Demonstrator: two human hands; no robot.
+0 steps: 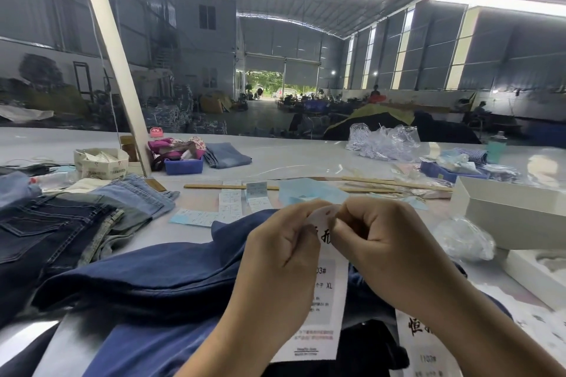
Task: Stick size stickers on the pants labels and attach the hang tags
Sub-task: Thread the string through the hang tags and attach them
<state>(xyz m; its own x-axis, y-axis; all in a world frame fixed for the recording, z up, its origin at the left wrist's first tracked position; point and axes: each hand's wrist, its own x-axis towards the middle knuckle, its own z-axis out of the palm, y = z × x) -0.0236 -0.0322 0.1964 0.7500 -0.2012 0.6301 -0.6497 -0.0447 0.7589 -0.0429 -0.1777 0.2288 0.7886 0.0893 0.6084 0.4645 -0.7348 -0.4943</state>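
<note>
Centrally, both hands' fingers (284, 242) pinching hang tag (324, 294), sticker sheets (229, 205) beyond, jeans pile (61, 223) leftward

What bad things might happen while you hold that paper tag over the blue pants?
Both hands, left hand and right hand, pinch the top of the hang tag, so it might crease or tear there. The tag hangs loose over the dark blue pants, so it could slip off if the grip loosens. The size sticker sheets lie loose just beyond the pants, so shifting the fabric might push them out of order.
</note>
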